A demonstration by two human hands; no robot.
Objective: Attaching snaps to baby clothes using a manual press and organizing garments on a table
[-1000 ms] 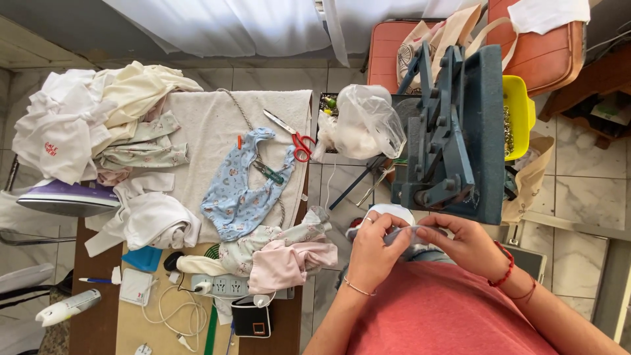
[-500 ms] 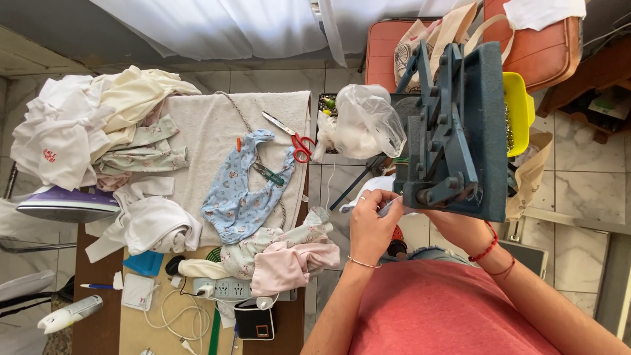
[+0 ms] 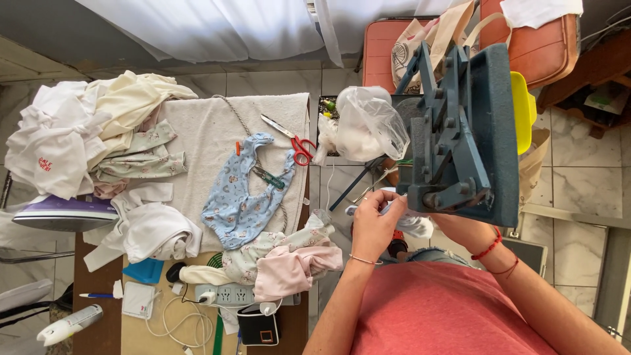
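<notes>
Both hands grip a white cloth [image 3: 413, 225] beneath a blue press machine [image 3: 463, 131]: left hand [image 3: 374, 223] pinching its edge, right hand [image 3: 463, 230] partly hidden; a blue bib [image 3: 240, 197] lies on the worktop [image 3: 98, 329] nearby.

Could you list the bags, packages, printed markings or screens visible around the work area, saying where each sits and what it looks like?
Clear plastic bag: beside the blue press, bulging with pale contents.
Paper bag: top, on the orange chair, beige with dark print and handles.
White garment: far left, small red printed mark.
Small black device: bottom of the table, square with an orange-framed panel.
No lit screen can be made out.
</notes>
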